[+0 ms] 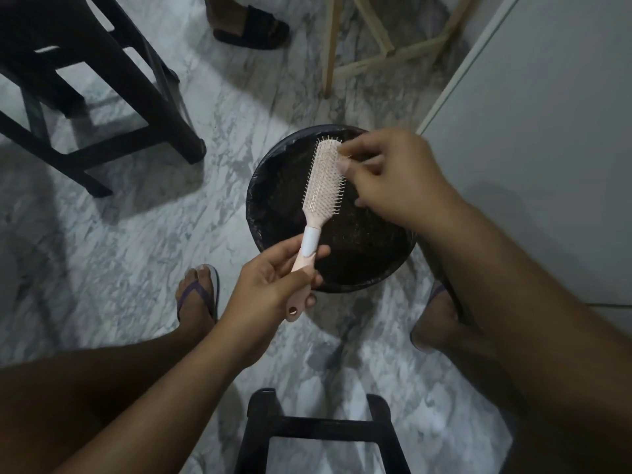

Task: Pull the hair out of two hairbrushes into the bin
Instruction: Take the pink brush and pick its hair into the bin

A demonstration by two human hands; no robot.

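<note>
A pink hairbrush [321,186] with a white band on its handle is held tilted over the round black bin [273,186], bristles facing up. My left hand [270,285] grips the handle near its lower end. My right hand [393,179] is at the brush head's upper right edge, thumb and fingertips pinching among the bristles; whether hair is between them is too fine to tell. The bin is lined with a dark bag and sits on the marble floor. A second hairbrush is not in view.
A black plastic stool [113,97] stands at the upper left and another [321,429] at the bottom centre. Wooden stool legs [362,46] are behind the bin. A white panel [547,131] is on the right. Another person's sandalled foot [249,25] is at the top.
</note>
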